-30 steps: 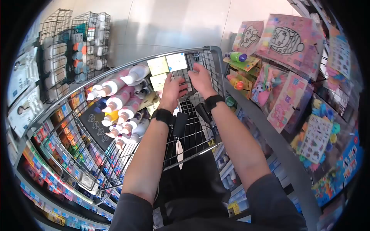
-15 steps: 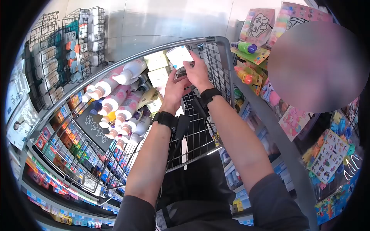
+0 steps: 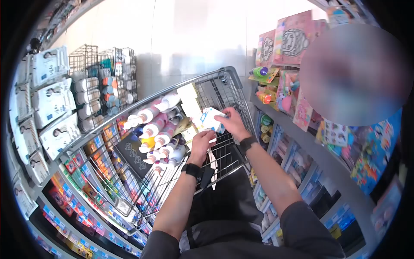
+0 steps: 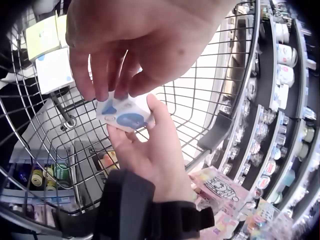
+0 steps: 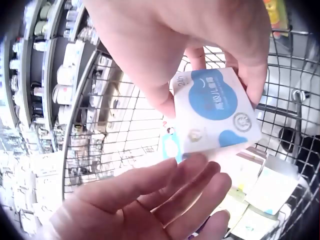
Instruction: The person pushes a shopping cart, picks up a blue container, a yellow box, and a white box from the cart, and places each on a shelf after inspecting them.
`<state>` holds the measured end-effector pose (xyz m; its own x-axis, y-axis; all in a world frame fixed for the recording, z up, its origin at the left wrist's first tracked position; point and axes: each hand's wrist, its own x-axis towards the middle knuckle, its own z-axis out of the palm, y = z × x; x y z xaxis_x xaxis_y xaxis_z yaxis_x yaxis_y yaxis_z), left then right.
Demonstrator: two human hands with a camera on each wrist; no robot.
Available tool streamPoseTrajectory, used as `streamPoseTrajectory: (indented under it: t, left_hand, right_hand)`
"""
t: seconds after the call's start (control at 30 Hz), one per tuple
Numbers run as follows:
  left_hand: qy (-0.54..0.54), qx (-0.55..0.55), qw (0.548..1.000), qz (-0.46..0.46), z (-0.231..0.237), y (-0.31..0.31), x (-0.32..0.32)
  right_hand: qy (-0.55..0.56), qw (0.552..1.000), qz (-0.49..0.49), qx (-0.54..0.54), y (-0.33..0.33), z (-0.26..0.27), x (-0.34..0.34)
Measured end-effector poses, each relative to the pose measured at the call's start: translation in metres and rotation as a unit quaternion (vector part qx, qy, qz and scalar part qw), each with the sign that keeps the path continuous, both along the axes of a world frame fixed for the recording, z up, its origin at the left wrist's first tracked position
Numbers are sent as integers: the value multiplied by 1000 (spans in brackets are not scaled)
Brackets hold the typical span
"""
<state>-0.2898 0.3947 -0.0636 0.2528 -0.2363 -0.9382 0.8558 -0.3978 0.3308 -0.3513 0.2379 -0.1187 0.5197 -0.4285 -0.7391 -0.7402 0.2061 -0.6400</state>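
My right hand (image 3: 236, 124) grips a small white carton with blue patches (image 5: 210, 110) by its sides, thumb on one side and fingers on the other. The carton is held over the shopping cart (image 3: 230, 172). My left hand (image 3: 202, 146) is beside it, palm turned up in the right wrist view, with loosely bent fingers (image 5: 195, 200) right at the carton's lower edge. Pale yellow and white boxes (image 5: 272, 185) stand in the cart near the carton. To their left in the head view lie several white and pink bottles (image 3: 157, 125).
A black box with round icons (image 3: 133, 153) lies at the cart's left side. Shelves of small packages (image 3: 82, 194) run along the left, with white packs (image 3: 54, 101) above. On the right hang pink craft sets (image 3: 293, 41) over a grey shelf edge (image 3: 284, 114).
The right hand has reached to the carton in the cart, taken hold of it, and brought it nearer the body. The left hand stays close by. The head view has shifted.
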Motion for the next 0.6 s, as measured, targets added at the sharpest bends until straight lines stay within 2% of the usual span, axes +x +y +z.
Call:
streamPoseTrajectory:
  t: [0.1,0.13,0.17,0.23,0.3,0.37,0.47,0.53,0.6]
  left_hand:
    - [-19,29,999,-33,34,22,12]
    - [-5,-5,1000,-19,43,32,14]
    - [11,-40,999,-7,53,43,17]
    - [84,-153,984,21,78,64,19]
    - [88,-205,974,-33,108,81,13]
    - [48,-239,966,-82,133,100,-2]
    - [65,-270,951,-136,171,127,-23]
    - [92,-285,936,-186,189,146,-34]
    - [111,-281,932,-202,201,171,-50]
  right_hand:
    - [4,972,-114,203,8,55,-20]
    - [-18,963,-145,227,14,90,-24]
    - [-36,955,-167,244,24,103,-34]
    - [-52,943,-198,263,49,132,-54]
    - [-73,938,-213,264,74,167,-75]
    - [-116,928,-242,259,101,206,-96]
    - [-169,923,-256,232,153,241,-138]
    - [-170,941,-210,204,181,259,-162]
    - [-179,939,-214,199,211,279,-186]
